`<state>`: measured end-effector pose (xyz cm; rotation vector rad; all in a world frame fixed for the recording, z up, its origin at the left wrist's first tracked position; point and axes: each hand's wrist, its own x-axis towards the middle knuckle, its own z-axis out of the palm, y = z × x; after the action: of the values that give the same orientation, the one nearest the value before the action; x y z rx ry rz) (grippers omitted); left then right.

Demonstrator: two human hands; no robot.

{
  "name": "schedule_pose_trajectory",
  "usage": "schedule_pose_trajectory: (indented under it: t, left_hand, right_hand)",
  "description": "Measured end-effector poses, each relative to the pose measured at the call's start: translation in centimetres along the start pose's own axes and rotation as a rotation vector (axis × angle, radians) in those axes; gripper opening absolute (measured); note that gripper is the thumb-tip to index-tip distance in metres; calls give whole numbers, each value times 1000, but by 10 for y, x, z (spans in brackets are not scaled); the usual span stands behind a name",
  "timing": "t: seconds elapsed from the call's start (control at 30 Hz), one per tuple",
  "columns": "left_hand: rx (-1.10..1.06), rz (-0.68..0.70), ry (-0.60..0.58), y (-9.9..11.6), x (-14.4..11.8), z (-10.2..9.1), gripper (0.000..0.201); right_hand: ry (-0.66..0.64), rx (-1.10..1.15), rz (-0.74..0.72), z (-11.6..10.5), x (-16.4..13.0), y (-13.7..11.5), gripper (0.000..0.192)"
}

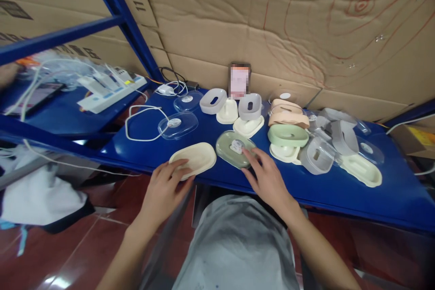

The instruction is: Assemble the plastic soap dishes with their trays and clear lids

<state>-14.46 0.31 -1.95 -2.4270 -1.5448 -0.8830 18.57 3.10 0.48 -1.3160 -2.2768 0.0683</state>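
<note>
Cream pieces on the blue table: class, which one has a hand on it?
The cream tray just left of the green dish: the left hand overlaps it. The other cream pieces lie farther back or right, untouched.

A phone point(239, 81) stands before brown cardboard point(210, 22).

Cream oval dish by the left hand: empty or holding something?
The dish looks empty: bare inside shows, though the left hand covers part.

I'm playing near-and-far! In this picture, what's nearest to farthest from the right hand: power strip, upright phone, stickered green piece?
1. Green piece: touching the right hand, on its left.
2. Phone: at the back, middle.
3. Power strip: far left.
</note>
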Motion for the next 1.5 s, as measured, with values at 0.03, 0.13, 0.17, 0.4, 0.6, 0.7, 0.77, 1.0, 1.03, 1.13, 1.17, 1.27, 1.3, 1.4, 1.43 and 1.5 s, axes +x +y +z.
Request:
schedule_pose_trajectory:
  t: [0.03, 0.13, 0.17, 0.4, 0.6, 0.7, 0.77, 1.0, 1.03, 1.13, 1.17, 1.27, 1.3, 1.4, 1.43, 1.5]
  left_hand:
    - [2, -4, 4, 0, -5, -3, 10]
    - [-2, 0, 19, 1, -16, -8, 13]
    - [-14, 8, 23, 1, -18, -9, 13]
    - [-171, 119, -38, 22, -9, 2, 12]
    - [-192, 141, -52, 34, 3, 12, 8]
    - [-141, 95, -32, 29, 4, 15, 11]
    - [-104, 50, -8, 22, 5, 17, 13]
    - [-52, -51, 47, 8, 9, 19, 17]
    - [-37, -62, 64, 11, 9, 20, 19]
    - [-14, -31, 111, 26, 10, 25, 26]
    - [-13, 0, 117, 33, 12, 27, 27]
    - [-11, 91, 98, 52, 18, 32, 32]
    - [-9, 113, 76, 57, 20, 33, 34]
    - [-25, 133, -10, 63, 28, 35, 36]
    - [-46, 130, -37, 63, 30, 35, 34]
    - [-110, 123, -86, 62, 34, 35, 26]
  right_hand:
    - [-23, 47, -7, 1, 9, 0, 57]
    - [-60, 112, -6, 4, 34, 10, 60]
    - [-69, 85, 4, 6, 41, 15, 60]
    - [-168, -94, 9, 15, 46, 30, 51]
    - [-120, 193, -143, 0, 35, 25, 57]
    - [-92, 143, -138, -7, 39, 36, 59]
    - [-137, 36, -98, -9, 42, 43, 50]
    - [-203, 31, -152, -17, 59, 35, 44]
    - [-168, -16, -142, -17, 68, 34, 45]
    - [-113, -258, -39, -10, 105, 36, 47]
    - [-126, -337, 2, -6, 118, 38, 49]
    - [-186, -467, 72, 4, 144, 43, 54]
    - [-197, -476, 73, 4, 145, 44, 51]
    - [-189, -446, 41, -5, 122, 45, 39]
    - [-166, -400, 27, -11, 106, 45, 37]
    - [-77, -230, 0, -24, 68, 45, 35]
